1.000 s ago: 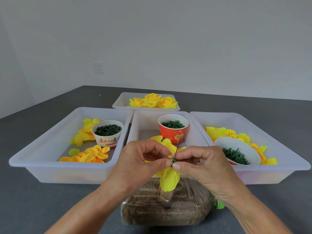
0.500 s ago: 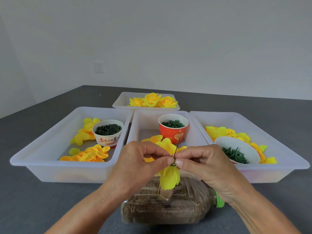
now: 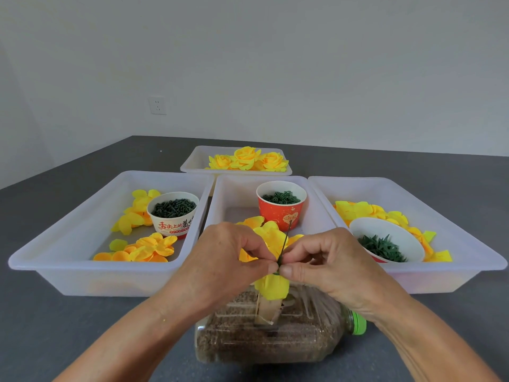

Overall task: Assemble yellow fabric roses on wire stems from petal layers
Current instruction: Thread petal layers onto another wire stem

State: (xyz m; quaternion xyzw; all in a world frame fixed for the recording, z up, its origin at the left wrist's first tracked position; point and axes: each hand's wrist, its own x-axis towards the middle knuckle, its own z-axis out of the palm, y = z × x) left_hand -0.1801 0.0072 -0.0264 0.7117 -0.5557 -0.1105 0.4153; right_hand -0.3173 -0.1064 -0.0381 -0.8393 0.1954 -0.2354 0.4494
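- The left hand (image 3: 220,260) and the right hand (image 3: 327,260) met thumb to thumb, both with fingers curled, pinching the same spot on a thin dark wire stem (image 3: 284,244).
- The wire stem rose steeply from between the fingertips, tilted slightly toward the right hand; it looked stiff enough to stand on its own yet thin enough to bend if pressed sideways.
- A yellow petal layer (image 3: 271,289) hung just below the pinch, and more yellow petals (image 3: 271,234) spread just beyond the hands, partly hidden by the left fingers.
- The fabric looked light, soft and floppy, so it would probably crease or slip along the wire unless held right at its centre.
- The best hold seemed to be where the hands already were: close to the wire at the petal's middle, not at the limp outer edges.
- A small green piece showed at the pinch, but it was too small to identify.
- Directly below the hands lay a clear bottle (image 3: 275,337) on its side on the table (image 3: 55,326), filled with brown grains, its green cap under the right wrist.
- Beyond the hands stood a red cup (image 3: 281,213) of green parts; beyond the left hand, a white cup (image 3: 172,219) among loose petals in a tray (image 3: 82,277).
- Finished roses (image 3: 246,159) lay in the far tray, well apart from both hands.
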